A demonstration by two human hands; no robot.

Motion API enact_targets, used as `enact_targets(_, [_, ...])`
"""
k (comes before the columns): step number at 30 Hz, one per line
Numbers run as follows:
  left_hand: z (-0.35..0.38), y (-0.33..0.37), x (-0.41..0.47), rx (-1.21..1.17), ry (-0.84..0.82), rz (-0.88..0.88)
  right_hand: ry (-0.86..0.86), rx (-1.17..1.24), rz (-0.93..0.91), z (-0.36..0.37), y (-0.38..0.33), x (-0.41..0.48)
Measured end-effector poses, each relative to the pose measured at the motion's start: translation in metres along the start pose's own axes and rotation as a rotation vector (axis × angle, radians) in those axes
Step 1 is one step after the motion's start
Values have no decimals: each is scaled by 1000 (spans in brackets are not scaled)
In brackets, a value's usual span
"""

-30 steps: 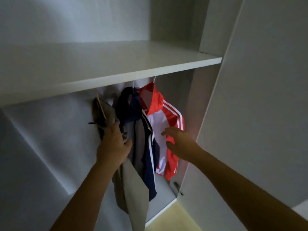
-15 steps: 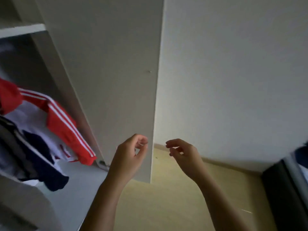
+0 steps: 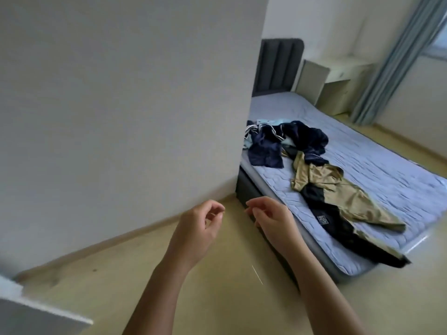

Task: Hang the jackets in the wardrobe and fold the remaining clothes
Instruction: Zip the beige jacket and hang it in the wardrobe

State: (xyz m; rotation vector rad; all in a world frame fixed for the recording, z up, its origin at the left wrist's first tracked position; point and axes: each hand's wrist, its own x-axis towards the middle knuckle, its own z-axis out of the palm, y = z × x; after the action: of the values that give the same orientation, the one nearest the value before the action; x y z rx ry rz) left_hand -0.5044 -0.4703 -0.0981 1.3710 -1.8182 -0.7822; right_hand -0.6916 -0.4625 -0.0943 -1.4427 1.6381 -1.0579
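Clothes lie on the bed [image 3: 377, 170] at the right. A tan and black jacket [image 3: 338, 201] is spread along the bed's near side. Behind it sits a heap of dark navy clothes [image 3: 287, 141] with a bit of light blue fabric. My left hand [image 3: 200, 226] and my right hand [image 3: 271, 216] hover side by side over the floor, in front of the bed's near corner. Both hold nothing, and their fingers hang loosely curled. The wardrobe is out of view except for a white edge [image 3: 36, 317] at the bottom left.
A white wall [image 3: 121, 105] fills the left and hides part of the bed. A dark headboard [image 3: 278, 66], a pale bedside cabinet [image 3: 333, 81] and a blue-grey curtain [image 3: 396, 56] stand at the back. Light wooden floor [image 3: 217, 286] lies below my arms.
My view has swung right, from the wardrobe with its hung jackets to the bed. My left hand let go of the hung tan garment. Both hands drew back, empty.
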Motion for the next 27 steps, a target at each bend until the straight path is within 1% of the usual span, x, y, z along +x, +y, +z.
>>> enact_targets(6, [92,12,98,-48,-191,93,182,-5,160,-67,57,56])
enact_targets(13, [196,14,256,-115,-407,138,382,-6,331,-137,113,171])
enact_targets(16, [234,23,329,-121,-473,156,422,1,401,-165,131,222])
enact_targets(18, [252,27,359,-113,-505,167,439,-2,417,-178,136,242])
enact_targets(23, [326,28,431,-12,-675,191,501,45,500,-223,187,288])
enact_targets(25, [358,24,456,36,-715,209,503,71,535,-239,212,310])
enact_targets(27, [386,18,479,102,-762,212,466,87,582,-252,238,336])
